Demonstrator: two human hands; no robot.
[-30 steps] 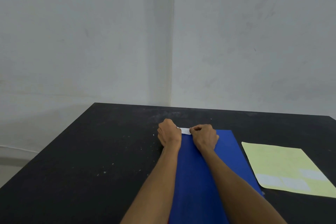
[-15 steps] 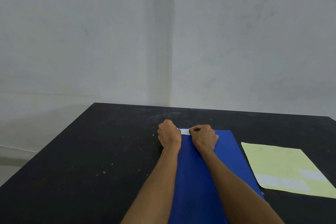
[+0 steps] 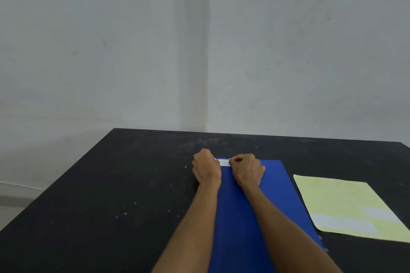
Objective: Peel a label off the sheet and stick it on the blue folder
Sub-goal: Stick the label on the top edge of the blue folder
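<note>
Head view, and I am looking down two bare forearms to the far end of the blue folder (image 3: 241, 210), the only folder here, lying flat on the black table (image 3: 115, 195). My left hand (image 3: 206, 167) is curled into a loose fist at the folder's far left corner, knuckles up, fingertips tucked under and out of my sight. My right hand (image 3: 247, 169) is curled the same way just beside it, resting on the folder's far edge. Between the two fists one white label (image 3: 224, 162) shows as a short strip, lying on the folder right at that far edge; each hand touches one end of it. Both hands are closed down on the label, though I cannot tell whether the fingers pinch it or only press it flat (the ends are hidden under the knuckles).

To the right of the folder, apart from it, lies one pale yellow label sheet (image 3: 341, 199), flat on the table. I count three pale labels on it, all near its close edge: two side by side and one set a little further right and back. Their edges are faint, so that count is my best reading.
</note>
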